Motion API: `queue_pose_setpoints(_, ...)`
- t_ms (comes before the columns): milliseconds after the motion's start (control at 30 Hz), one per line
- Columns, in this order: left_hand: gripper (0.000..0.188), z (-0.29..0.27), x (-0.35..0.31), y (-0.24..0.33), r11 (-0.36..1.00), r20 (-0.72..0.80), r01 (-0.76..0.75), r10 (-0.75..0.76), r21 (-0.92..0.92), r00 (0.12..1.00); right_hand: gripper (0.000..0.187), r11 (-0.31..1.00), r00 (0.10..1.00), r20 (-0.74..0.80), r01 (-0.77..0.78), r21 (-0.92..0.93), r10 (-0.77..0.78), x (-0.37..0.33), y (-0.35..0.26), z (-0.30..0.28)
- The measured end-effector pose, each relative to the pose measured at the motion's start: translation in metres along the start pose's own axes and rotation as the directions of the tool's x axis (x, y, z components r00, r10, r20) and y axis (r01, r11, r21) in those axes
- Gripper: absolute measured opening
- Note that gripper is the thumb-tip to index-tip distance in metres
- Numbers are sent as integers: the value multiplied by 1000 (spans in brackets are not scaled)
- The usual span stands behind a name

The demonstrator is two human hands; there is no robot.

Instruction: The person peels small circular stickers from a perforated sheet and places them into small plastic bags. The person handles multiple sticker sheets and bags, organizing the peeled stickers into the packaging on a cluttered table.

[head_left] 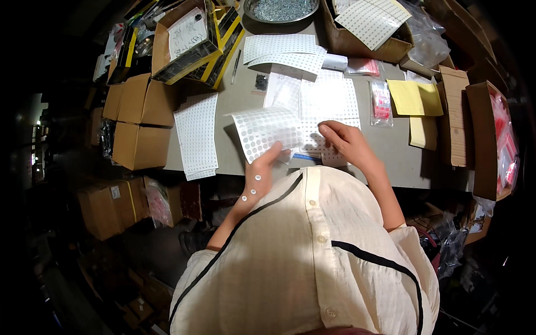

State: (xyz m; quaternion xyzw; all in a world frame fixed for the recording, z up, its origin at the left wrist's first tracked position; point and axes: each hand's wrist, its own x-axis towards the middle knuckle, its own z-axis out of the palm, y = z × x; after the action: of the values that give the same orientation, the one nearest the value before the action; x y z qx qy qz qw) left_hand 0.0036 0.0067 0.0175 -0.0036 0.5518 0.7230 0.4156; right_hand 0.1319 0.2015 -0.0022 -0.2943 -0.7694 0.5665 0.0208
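My left hand grips the lower edge of a sheet of round stickers, thumb on top, the sheet tilted up off the table. A few small white round stickers are stuck along my left wrist and forearm. To the right, my right hand has thumb and forefinger pinched together; whatever they may hold is too small to make out. It hovers over or rests on white sheets of small printed labels; contact cannot be told. A blue strip shows between the hands near the table's front edge.
More label sheets lie at the left, others farther back beside a pen. A metal bowl of small shiny parts stands at the back. Cardboard boxes flank the table; yellow paper and small bags lie right.
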Motion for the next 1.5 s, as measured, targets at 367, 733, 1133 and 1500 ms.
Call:
queue_pose_setpoints(367,45,2,6,3,956,318,-47,-50,289,947,21,789,959,-261,246,563,-112,11,21,0)
queue_pose_setpoints(733,52,-27,51,-47,237,447,-476,167,847,879,11,804,705,-687,302,513,173,-56,108,-83)
queue_pose_setpoints(1133,68,10,60,-65,-71,370,-363,172,929,913,35,402,731,-683,626,668,-2,-53,58,-105)
queue_pose_setpoints(1500,64,6,60,-90,65,284,-333,386,941,878,28,923,964,-221,-52,380,145,18,114,-36)
